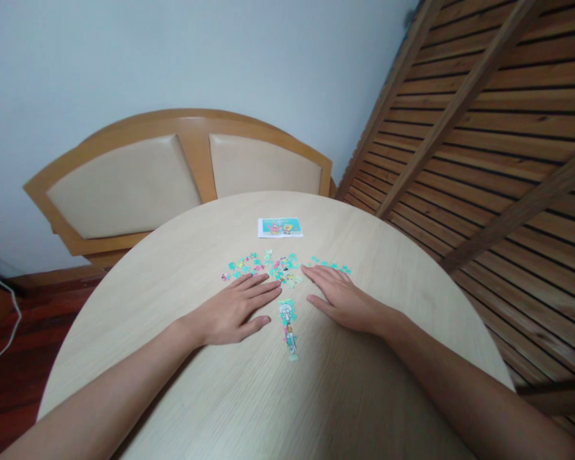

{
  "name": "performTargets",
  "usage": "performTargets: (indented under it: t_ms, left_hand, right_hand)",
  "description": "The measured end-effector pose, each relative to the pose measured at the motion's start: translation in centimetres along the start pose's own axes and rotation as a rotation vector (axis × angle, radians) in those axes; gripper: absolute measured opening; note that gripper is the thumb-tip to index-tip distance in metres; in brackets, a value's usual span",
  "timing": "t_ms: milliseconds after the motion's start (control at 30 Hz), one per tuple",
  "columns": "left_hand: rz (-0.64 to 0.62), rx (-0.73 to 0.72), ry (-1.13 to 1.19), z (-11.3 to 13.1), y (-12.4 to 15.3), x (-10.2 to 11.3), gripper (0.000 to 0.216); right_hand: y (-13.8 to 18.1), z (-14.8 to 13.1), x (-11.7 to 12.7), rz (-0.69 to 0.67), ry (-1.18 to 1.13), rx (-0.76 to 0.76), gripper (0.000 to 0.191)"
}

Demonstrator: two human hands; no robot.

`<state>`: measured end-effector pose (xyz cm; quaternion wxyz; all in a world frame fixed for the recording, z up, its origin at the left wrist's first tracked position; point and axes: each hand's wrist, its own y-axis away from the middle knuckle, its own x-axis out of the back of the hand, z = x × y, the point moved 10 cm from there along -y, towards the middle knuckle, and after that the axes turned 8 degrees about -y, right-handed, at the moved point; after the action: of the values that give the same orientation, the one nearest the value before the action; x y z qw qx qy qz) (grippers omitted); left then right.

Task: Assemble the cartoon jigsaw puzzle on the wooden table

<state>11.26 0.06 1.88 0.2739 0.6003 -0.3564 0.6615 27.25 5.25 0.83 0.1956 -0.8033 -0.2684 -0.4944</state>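
Puzzle strip [288, 329] joined near, loose pieces [280, 264] yet unplaced farther off — left hand [237, 311] and right hand [345, 301] outstretched, apparently holding nothing

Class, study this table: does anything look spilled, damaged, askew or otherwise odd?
Nothing stands out. Loose puzzle pieces lie scattered near the left hand and right hand, ordinary for unjoined ones. The strip of pieces between the hands runs slightly slanted, hardly odd. Fine damage would be too small to tell.
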Motion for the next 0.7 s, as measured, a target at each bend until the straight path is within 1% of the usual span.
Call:
performTargets:
  t_ms: [100, 167, 233, 300, 400, 467, 533, 600, 700]
  left_hand:
    - [0.039, 0.032, -0.004, -0.3, -0.1, 0.8, 0.054]
    - [0.066, 0.046, -0.012, -0.4, -0.1, 1.4, 0.048]
    - [0.084, 0.047, -0.018, -0.5, -0.1, 1.8, 0.044]
    - [0.088, 0.034, -0.017, -0.3, -0.1, 1.9, 0.046]
    - [0.074, -0.032, 0.016, 0.8, -0.1, 1.7, 0.052]
    - [0.068, -0.091, 0.053, 1.9, -0.2, 1.6, 0.053]
    - [0.052, -0.132, 0.077, 2.8, -0.2, 1.6, 0.052]
    - [0.031, -0.146, 0.084, 3.3, -0.3, 1.5, 0.050]
    - [0.022, -0.137, 0.092, 3.2, -0.3, 1.5, 0.048]
  right_hand:
    - [0.2, 1.2, 1.0, 0.028, 0.044, -0.055, 0.076]
    - [0.4, 2.5, 2.2, 0.051, 0.086, -0.084, 0.080]
    - [0.9, 4.5, 3.4, 0.068, 0.119, -0.168, 0.089]
    - [1.3, 6.5, 4.0, 0.055, 0.129, -0.267, 0.097]
    - [1.7, 8.1, 3.0, -0.039, 0.142, -0.375, 0.102]
    - [1.7, 8.3, 1.9, -0.092, 0.137, -0.411, 0.102]
    - [1.5, 8.0, 1.2, -0.101, 0.129, -0.425, 0.102]
    - [1.2, 7.7, 0.8, -0.078, 0.122, -0.406, 0.102]
    - [0.8, 7.4, 1.2, -0.028, 0.075, -0.310, 0.100]
